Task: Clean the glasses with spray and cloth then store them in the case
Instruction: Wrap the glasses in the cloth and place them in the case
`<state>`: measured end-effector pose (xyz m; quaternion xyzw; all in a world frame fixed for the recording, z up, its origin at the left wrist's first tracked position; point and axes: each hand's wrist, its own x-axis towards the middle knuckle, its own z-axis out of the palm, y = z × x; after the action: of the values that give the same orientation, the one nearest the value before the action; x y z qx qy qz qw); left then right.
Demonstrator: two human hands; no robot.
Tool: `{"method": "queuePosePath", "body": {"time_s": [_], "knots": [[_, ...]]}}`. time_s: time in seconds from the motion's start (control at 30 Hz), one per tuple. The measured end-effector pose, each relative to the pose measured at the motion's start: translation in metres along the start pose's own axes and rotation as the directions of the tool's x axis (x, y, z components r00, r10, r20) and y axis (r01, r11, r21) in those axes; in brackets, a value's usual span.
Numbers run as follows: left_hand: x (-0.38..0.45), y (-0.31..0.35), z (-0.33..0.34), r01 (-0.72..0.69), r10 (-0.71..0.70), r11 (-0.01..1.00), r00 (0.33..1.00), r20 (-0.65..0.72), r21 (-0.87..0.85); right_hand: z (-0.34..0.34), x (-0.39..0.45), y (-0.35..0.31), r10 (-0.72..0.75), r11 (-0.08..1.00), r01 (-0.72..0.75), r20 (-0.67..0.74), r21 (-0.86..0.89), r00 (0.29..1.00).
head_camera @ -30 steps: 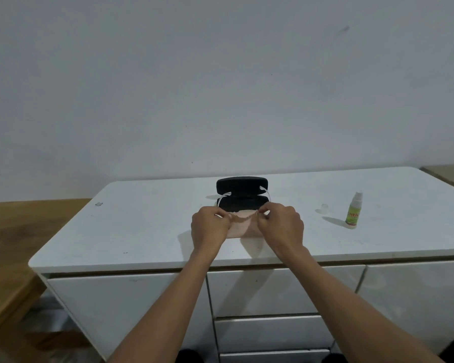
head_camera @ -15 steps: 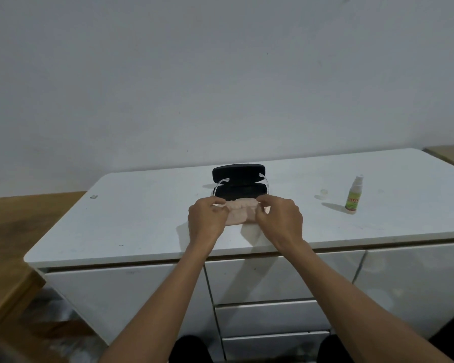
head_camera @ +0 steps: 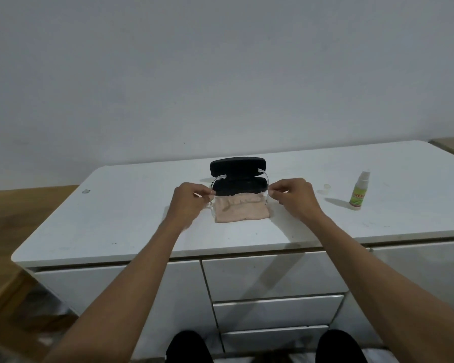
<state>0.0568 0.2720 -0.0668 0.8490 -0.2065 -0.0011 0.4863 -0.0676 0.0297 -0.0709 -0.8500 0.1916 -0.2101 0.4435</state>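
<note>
The glasses (head_camera: 240,189), clear-framed and hard to make out, are held just above the cloth (head_camera: 240,211), near the middle of the counter (head_camera: 121,221). The left hand (head_camera: 190,203) pinches one side of the frame and the right hand (head_camera: 292,196) pinches the other, fingers curled round the temples, which are spread open and point away toward the case (head_camera: 237,176). The case stands open just behind the cloth, its lid raised. The spray (head_camera: 359,191) stands upright well to the right, with a small cap (head_camera: 326,186) beside it.

The step in hand is judged to be folding the temples before storage. It is best done one temple at a time, with pressure kept near the hinges and off the lenses, so that no fresh marks are left. The folded glasses are then best lowered lenses down into the case's lower half, and the lid closed only once nothing overhangs the rim.
</note>
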Motion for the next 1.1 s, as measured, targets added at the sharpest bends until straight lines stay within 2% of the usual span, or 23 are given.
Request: {"method": "queuePosePath", "body": {"time_s": [0.17,0.37,0.47,0.67,0.97,1.1], "knots": [[0.022,0.007,-0.001,-0.012,0.017,1.0,0.975,0.222,-0.025,0.007,0.026,-0.002,-0.055,0.992,0.073,0.17,-0.104,0.984],[0.044,0.008,-0.006,0.031,-0.019,0.999,0.921,0.388,-0.026,0.012,0.046,0.004,-0.09,0.982,0.126,0.235,-0.143,0.968],[0.049,0.005,-0.004,0.0,-0.008,1.0,0.919,0.393,0.021,0.013,0.05,0.009,-0.141,0.965,0.193,0.266,-0.18,0.954],[0.05,-0.005,0.001,-0.011,0.017,1.0,0.933,0.359,-0.017,0.018,0.053,0.009,-0.176,0.925,0.258,0.287,-0.279,0.942],[0.051,-0.004,-0.001,-0.07,0.048,0.996,0.931,0.362,0.048,0.014,0.051,0.003,-0.074,0.952,0.159,0.307,-0.262,0.949],[0.045,0.005,-0.005,0.053,-0.003,0.992,0.915,0.403,-0.113,0.007,0.05,-0.003,-0.046,0.983,0.1,0.322,-0.155,0.946]]}}
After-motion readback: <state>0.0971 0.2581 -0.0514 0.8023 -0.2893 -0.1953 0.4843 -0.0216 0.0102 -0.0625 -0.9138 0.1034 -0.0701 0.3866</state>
